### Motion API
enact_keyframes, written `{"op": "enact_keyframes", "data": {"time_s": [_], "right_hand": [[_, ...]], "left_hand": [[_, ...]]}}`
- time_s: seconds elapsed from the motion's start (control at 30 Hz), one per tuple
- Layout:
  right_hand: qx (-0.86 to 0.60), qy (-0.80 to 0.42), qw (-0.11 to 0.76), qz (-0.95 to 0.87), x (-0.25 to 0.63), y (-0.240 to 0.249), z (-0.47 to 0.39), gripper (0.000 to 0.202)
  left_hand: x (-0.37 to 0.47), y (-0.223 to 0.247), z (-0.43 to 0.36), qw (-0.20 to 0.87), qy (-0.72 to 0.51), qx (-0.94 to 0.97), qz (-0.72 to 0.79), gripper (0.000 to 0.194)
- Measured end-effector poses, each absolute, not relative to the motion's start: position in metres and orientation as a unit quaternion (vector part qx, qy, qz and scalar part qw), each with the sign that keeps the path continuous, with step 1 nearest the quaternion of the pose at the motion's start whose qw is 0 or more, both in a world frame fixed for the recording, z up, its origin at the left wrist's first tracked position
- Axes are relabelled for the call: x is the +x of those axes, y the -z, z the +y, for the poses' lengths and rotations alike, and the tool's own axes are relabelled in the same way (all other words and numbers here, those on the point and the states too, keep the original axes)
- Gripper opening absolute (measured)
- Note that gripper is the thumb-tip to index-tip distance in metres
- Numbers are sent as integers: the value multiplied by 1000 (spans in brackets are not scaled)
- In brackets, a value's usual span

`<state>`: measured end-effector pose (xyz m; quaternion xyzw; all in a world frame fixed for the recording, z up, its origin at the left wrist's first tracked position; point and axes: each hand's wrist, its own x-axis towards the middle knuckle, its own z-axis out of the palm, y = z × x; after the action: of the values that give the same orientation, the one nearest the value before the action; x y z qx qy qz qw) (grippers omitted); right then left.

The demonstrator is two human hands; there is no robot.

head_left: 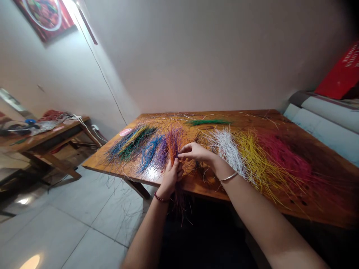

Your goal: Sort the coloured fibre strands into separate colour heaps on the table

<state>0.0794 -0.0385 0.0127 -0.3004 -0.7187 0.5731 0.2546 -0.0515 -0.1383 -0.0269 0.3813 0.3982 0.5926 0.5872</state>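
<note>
My left hand [174, 174], with a beaded bracelet at its wrist, is wrapped round a bundle of thin orange and purple strands [173, 144] at the table's front edge. The bundle's tips fan out above the fist and its other ends hang below. My right hand [192, 152], wearing a silver bangle, touches the bundle's right side with thumb and forefinger pinched; what they hold is too small to name. Purple strands [161, 151] and blue strands [150, 151] lie left of the bundle. White strands [228, 149] lie to the right of my right hand.
The wooden table [112, 164] also bears a mixed blue, green and yellow pile [131, 140], green strands [209, 122], yellow strands [252, 157] and red-pink strands [288, 157]. A second wooden table [47, 140] stands at the left. A red object [340, 76] is at the right.
</note>
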Motion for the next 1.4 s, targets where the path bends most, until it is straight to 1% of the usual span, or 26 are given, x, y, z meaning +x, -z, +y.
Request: {"op": "enact_keyframes", "data": {"time_s": [0.2,0.47,0.63,0.73,0.9,1.23,1.4], "right_hand": [[-318,-592,273,-688,75,-16,-44,20],[-304,-610,292,-671,75,-18,-47,28],[-309,-630,350,-621,73,-15,-43,35],[-313,-635,391,-588,73,-15,-41,34],[-330,-639,434,-543,75,-15,-38,31],[-352,-527,590,-500,75,-11,-28,36],[-358,-520,609,-480,77,-15,-29,37]], "left_hand": [[-52,28,-137,583,-603,363,407,36],[-52,27,-139,585,-597,380,396,35],[-51,28,-138,586,-595,366,410,38],[-51,28,-138,587,-596,363,410,40],[-51,26,-139,589,-600,360,403,41],[-51,26,-140,590,-594,369,403,40],[-50,25,-139,590,-596,357,411,42]]}}
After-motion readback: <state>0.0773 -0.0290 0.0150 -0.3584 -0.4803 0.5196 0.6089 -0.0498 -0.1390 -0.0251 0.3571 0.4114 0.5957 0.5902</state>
